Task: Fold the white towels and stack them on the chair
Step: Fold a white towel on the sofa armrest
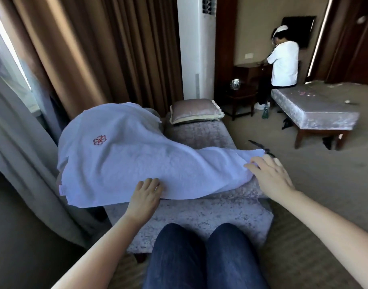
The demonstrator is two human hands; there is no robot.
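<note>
A long grey velvet chair (199,217) fills mid-frame; a white towel (126,159) drapes across it, a cushion (194,110) at its upper end.

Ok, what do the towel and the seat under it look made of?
The towel looks like white cotton terry: matte, nubby pile, with a red stitched logo. The seat seems to be crushed velvet or similar: mottled grey-lilac sheen, short nap.
</note>
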